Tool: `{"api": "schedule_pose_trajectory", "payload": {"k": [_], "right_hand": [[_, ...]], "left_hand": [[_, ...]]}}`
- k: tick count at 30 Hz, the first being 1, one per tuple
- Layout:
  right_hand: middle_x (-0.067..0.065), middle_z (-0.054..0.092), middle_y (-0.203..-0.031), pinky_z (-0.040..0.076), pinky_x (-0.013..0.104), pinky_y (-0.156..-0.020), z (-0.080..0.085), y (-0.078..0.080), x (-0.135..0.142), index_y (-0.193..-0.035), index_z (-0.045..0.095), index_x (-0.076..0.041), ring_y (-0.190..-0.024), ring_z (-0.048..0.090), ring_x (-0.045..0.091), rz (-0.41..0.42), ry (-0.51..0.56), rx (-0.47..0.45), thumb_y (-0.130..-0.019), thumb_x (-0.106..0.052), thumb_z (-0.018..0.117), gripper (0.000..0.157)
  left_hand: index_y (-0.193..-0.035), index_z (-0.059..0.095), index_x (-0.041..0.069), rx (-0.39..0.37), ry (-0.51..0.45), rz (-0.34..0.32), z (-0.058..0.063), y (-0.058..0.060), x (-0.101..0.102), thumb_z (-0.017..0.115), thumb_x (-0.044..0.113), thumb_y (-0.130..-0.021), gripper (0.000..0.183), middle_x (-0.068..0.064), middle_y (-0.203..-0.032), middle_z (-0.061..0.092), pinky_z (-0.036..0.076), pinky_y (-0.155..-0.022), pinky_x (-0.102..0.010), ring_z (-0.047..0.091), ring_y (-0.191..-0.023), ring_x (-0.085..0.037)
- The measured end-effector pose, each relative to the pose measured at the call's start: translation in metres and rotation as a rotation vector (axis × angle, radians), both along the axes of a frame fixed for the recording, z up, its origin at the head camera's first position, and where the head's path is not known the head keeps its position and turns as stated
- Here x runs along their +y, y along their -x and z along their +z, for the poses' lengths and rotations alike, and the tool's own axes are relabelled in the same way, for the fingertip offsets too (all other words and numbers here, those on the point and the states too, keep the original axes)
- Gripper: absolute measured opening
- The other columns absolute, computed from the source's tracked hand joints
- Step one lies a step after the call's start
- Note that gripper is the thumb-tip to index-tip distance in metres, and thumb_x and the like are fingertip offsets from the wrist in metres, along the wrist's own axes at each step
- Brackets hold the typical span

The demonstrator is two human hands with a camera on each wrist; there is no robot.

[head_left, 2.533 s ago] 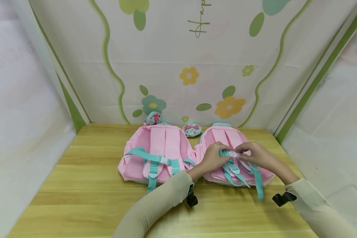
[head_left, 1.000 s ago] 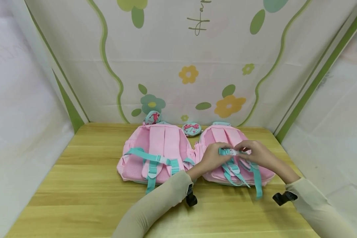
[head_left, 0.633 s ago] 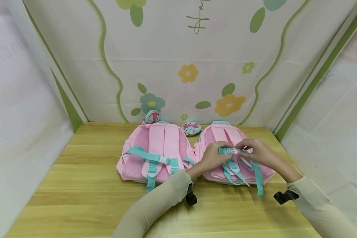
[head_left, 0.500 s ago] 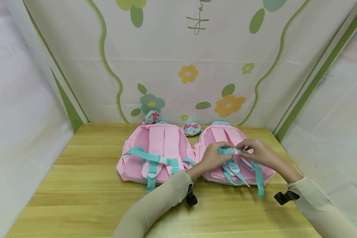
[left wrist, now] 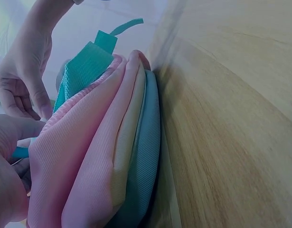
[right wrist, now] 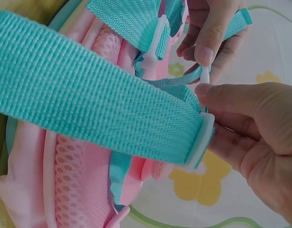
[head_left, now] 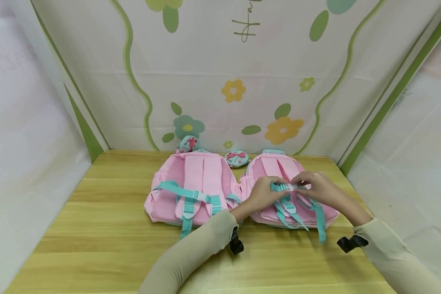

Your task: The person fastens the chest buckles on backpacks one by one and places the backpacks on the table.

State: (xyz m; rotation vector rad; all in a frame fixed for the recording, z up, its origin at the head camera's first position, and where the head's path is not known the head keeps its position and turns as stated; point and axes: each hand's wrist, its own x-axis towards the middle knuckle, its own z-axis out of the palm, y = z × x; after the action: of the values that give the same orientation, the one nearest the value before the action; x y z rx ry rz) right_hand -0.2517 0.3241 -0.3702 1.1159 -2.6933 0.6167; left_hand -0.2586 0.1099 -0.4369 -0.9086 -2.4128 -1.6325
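Both hands meet at a white plastic buckle [head_left: 290, 187] on the teal straps of the right-hand pink backpack [head_left: 256, 176]. From its left side, my left hand [head_left: 263, 194] pinches the buckle at its teal webbing. My right hand [head_left: 316, 188] pinches the other end between thumb and fingers. In the right wrist view, a wide teal strap [right wrist: 89, 90] runs to a white buckle part [right wrist: 201, 140] at the right fingers, and the left thumb presses close above. The left wrist view shows the backpack's pink side [left wrist: 89, 142], which hides much of the fingers' work.
A second pink backpack [head_left: 194, 171] lies to the left, its white chest buckle [head_left: 201, 197] joined across teal straps. Two round printed pouches, one in the middle [head_left: 237, 158] and one at left [head_left: 188, 144], sit behind on the wooden table [head_left: 95, 228]. A flower-printed cloth backs the table.
Both hands stay at the buckle with only small shifts. Compared with the oldest frame, the buckle and its strap sit slightly higher and the hands have moved a little.
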Motion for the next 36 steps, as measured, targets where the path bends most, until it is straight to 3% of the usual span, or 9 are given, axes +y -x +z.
{"api": "schedule_pose_trajectory", "payload": {"k": [6,13,19,28,36], "right_hand": [[0.006,0.076,-0.093,0.062,0.038,-0.071,0.000,-0.001,0.000,-0.097,0.075,-0.003,-0.080,0.074,0.024,0.014,0.010,0.002,-0.077,0.008,0.083,0.025],[0.005,0.076,-0.092,0.062,0.038,-0.071,-0.004,0.000,-0.001,-0.098,0.075,-0.004,-0.080,0.074,0.024,0.033,0.047,0.022,-0.076,0.009,0.083,0.027],[0.007,0.076,-0.093,0.062,0.039,-0.071,-0.008,0.001,-0.002,-0.099,0.075,-0.003,-0.081,0.074,0.025,0.047,0.079,0.014,-0.075,0.011,0.083,0.028],[0.006,0.077,-0.098,0.062,0.038,-0.076,-0.018,0.000,0.000,-0.106,0.075,-0.002,-0.086,0.073,0.023,-0.033,0.063,-0.035,-0.076,0.010,0.083,0.033],[0.008,0.077,-0.097,0.062,0.038,-0.073,-0.019,0.001,0.000,-0.106,0.075,-0.001,-0.085,0.072,0.023,-0.010,0.069,-0.010,-0.073,0.012,0.082,0.036]], "left_hand": [[-0.112,0.077,0.008,-0.026,0.023,-0.009,0.004,-0.001,-0.001,0.075,0.017,-0.093,0.021,-0.003,-0.109,0.078,0.049,-0.078,-0.010,0.067,-0.093,-0.003],[-0.112,0.078,0.011,-0.025,0.027,0.020,0.002,0.000,0.000,0.076,0.019,-0.093,0.021,-0.001,-0.110,0.078,0.048,-0.075,-0.009,0.063,-0.087,0.001],[-0.112,0.078,0.010,-0.024,0.014,0.024,0.000,0.000,0.000,0.077,0.019,-0.092,0.021,-0.002,-0.111,0.078,0.048,-0.076,-0.008,0.065,-0.091,0.001],[-0.112,0.078,0.009,-0.031,-0.007,0.020,-0.003,-0.001,0.001,0.078,0.019,-0.091,0.023,-0.001,-0.112,0.078,0.049,-0.081,-0.009,0.066,-0.097,0.001],[-0.112,0.078,0.010,-0.023,0.001,0.023,-0.003,0.002,0.000,0.079,0.021,-0.091,0.024,-0.001,-0.112,0.078,0.049,-0.081,-0.009,0.065,-0.096,0.004]]}}
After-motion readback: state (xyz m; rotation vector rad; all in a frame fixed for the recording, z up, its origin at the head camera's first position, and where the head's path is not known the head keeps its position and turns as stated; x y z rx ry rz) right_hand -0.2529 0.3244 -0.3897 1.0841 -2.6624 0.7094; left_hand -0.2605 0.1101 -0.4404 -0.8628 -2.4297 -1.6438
